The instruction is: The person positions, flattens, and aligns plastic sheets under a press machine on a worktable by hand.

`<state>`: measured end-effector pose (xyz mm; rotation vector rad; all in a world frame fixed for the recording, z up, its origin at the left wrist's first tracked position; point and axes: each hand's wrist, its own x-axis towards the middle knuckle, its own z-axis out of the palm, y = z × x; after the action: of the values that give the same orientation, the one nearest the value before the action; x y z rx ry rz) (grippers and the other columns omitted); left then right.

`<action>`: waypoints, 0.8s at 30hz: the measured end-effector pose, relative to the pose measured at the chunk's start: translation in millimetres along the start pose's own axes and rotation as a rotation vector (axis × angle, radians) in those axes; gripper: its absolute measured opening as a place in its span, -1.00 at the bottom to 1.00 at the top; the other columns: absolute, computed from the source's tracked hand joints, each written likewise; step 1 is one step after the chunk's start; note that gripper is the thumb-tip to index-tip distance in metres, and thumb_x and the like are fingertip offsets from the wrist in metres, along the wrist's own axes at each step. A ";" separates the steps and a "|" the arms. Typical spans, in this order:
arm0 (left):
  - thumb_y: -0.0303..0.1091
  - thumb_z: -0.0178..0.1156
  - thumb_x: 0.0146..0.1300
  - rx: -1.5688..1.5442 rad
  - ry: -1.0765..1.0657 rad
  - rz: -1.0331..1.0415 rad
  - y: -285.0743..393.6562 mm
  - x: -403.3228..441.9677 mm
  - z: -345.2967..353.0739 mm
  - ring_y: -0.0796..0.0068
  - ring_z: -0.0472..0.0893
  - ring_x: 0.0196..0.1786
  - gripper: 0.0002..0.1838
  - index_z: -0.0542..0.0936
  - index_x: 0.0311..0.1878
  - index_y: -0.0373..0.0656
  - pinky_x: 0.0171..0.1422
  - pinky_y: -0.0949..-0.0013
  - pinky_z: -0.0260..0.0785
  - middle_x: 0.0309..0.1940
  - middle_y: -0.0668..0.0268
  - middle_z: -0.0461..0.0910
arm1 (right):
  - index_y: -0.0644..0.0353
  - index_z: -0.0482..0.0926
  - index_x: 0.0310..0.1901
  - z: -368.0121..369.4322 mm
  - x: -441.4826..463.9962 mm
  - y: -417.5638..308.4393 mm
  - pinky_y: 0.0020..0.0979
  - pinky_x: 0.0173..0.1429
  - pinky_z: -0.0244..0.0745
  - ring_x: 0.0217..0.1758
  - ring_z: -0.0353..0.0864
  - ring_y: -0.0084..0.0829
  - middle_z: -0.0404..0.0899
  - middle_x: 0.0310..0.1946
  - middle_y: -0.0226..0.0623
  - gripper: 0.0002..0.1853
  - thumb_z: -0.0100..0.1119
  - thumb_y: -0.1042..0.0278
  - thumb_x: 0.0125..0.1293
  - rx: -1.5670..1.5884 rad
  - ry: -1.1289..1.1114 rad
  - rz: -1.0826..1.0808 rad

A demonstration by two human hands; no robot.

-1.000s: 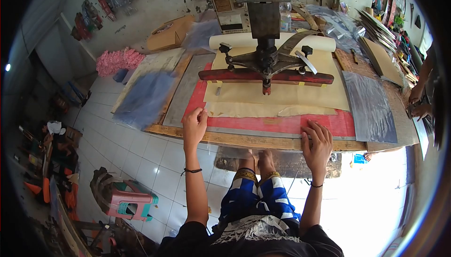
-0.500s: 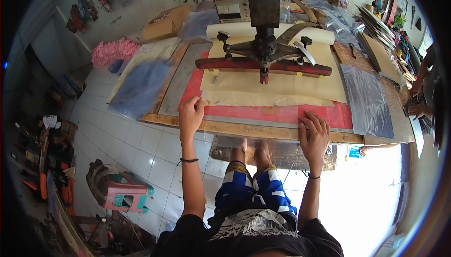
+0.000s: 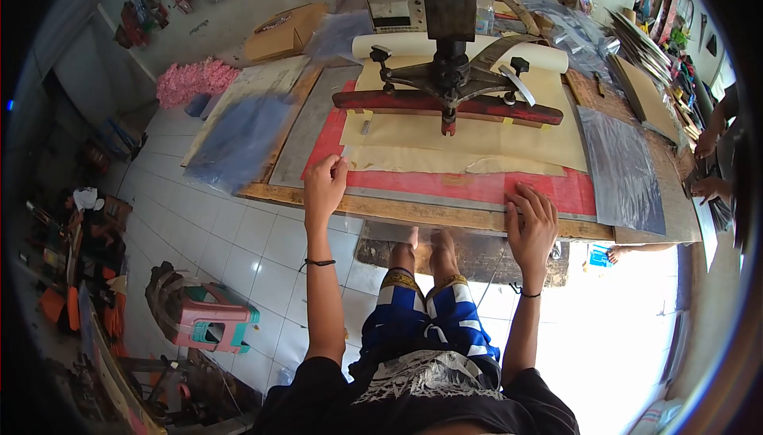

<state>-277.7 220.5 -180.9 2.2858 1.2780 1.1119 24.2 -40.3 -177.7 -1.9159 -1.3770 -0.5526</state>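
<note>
My left hand (image 3: 325, 186) is at the front left corner of a red sheet (image 3: 413, 184) on the worktable, thumb and fingers pinched together. What they hold, if anything, is too small to make out. At the front right, my right hand (image 3: 531, 218) rests its fingertips on the red sheet near the table edge, fingers stretched and slightly apart. Beyond my hands lies a tan sheet (image 3: 509, 143) with a ragged front edge, over the red one. A red bar (image 3: 397, 104) on a black metal press head (image 3: 451, 77) spans above it.
A white roll (image 3: 548, 59) lies behind the press head. Clear plastic sheets (image 3: 238, 137) lie at the left, and another plastic sheet (image 3: 624, 169) at the right. A pink stool (image 3: 214, 324) stands on the tiled floor. Another person's hands (image 3: 707, 189) are at the far right.
My left hand has shifted very slightly, staying pinched at the corner. My right hand keeps its place on the red sheet's edge. The view has tilted a little.
</note>
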 end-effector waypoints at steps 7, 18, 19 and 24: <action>-0.24 0.20 0.48 -0.055 0.045 0.042 1.4 0.1 2.0 0.15 0.50 -0.52 -0.68 0.60 -0.30 -0.33 -0.31 0.16 0.34 -0.56 0.05 0.56 | 0.14 0.76 -0.07 -1.2 -0.3 0.9 -0.11 0.39 0.43 0.26 0.63 -0.13 0.73 0.13 -0.28 -0.83 0.27 0.34 0.41 0.016 -0.015 0.007; -0.23 0.20 0.51 -0.055 0.072 0.047 -7.5 -2.3 7.2 0.29 0.39 -0.57 -0.65 0.58 -0.33 -0.35 -0.37 0.22 0.27 -0.63 0.10 0.47 | 0.14 0.75 -0.12 -1.0 -0.7 -0.1 -0.08 0.34 0.46 0.21 0.65 -0.15 0.75 0.06 -0.26 -0.85 0.33 0.38 0.30 0.045 0.025 0.000; -0.23 0.20 0.51 -0.045 0.084 0.064 -9.0 -0.5 7.2 0.31 0.38 -0.57 -0.64 0.58 -0.34 -0.35 -0.38 0.22 0.26 -0.64 0.11 0.46 | 0.14 0.75 -0.13 -1.9 -0.9 -0.1 -0.08 0.34 0.46 0.20 0.65 -0.15 0.75 0.06 -0.27 -0.85 0.33 0.38 0.30 0.044 0.023 0.006; -0.25 0.21 0.51 -0.073 0.081 0.034 -1.6 2.3 6.3 0.35 0.31 -0.58 -0.64 0.57 -0.36 -0.35 -0.42 0.21 0.20 -0.66 0.16 0.41 | 0.14 0.75 -0.15 -3.2 0.1 -0.7 -0.10 0.32 0.48 0.18 0.66 -0.15 0.75 0.04 -0.27 -0.86 0.33 0.39 0.29 0.021 0.031 -0.009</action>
<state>-273.3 224.0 -184.9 2.2381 1.2106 1.2540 23.8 -42.5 -175.3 -1.8775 -1.3668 -0.5678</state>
